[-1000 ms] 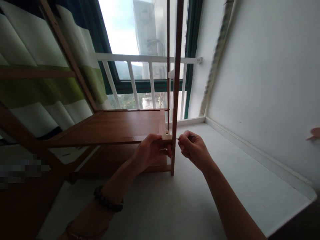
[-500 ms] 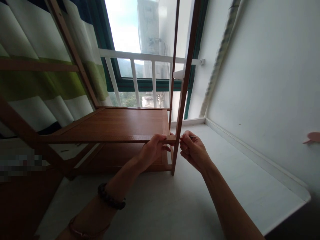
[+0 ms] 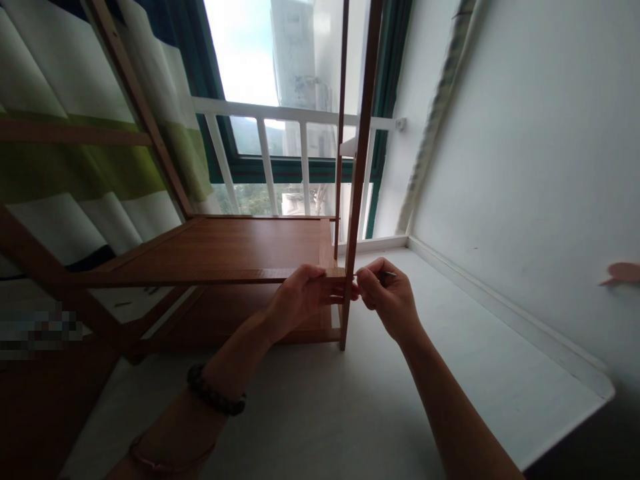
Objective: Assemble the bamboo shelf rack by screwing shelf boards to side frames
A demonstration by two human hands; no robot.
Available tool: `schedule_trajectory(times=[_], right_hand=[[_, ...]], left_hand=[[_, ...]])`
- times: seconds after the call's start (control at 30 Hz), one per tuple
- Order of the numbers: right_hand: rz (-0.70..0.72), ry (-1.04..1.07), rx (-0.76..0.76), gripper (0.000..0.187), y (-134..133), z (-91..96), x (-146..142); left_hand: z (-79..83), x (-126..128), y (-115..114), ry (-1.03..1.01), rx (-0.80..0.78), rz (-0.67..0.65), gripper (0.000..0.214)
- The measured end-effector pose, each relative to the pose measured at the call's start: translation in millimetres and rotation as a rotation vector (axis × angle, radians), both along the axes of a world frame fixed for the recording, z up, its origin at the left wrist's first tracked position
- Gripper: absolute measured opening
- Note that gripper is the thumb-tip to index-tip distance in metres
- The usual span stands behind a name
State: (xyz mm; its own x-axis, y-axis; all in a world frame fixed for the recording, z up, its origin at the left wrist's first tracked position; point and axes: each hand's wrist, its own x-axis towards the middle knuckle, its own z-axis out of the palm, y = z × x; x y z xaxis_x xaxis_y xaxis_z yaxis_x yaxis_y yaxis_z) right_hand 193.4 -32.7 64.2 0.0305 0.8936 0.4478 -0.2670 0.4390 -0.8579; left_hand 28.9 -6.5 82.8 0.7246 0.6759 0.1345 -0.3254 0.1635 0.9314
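Observation:
A brown wooden rack fills the middle of the head view, its upper shelf (image 3: pixel 250 243) joined to a slim upright post (image 3: pixel 356 200). My left hand (image 3: pixel 303 297) is closed around the front right corner of that shelf, thumb on top and fingers underneath, with fingertips showing past the post. Just right of the post, my right hand (image 3: pixel 387 297) pinches a thin dark metal rod, like a hex key (image 3: pixel 387 273). Its tip points at the post's outer face, level with the shelf; whether it sits in a screw is too small to tell.
A lower shelf (image 3: pixel 240 313) lies beneath the upper one. The rack stands on a pale ledge (image 3: pixel 300 407) between a striped curtain (image 3: pixel 100 160) at left and a white wall (image 3: pixel 540 147) at right. A white railing (image 3: pixel 265 153) crosses the window behind.
My left fingers have slid further round the shelf corner, their tips now past the post. My right hand stays at the post with its fingers turned slightly. The view has shifted a little.

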Motion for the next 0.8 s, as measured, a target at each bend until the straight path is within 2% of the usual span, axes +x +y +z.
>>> schedule_trajectory(times=[0.17, 0.43, 0.8], right_hand=[[-0.012, -0.007, -0.004, 0.028, 0.2, 0.4, -0.1], [0.039, 0.008, -0.030, 0.028, 0.5, -2.9, 1.1], [0.125, 0.057, -0.111, 0.031, 2.2, -5.5, -2.4]], left_hand=[[-3.4, 2.1, 0.2, 0.005, 0.019, -0.012, 0.044], [5.3, -0.7, -2.6, 0.031, -0.009, 0.006, 0.046], [-1.4, 1.2, -2.5, 0.040, 0.021, 0.024, 0.045]])
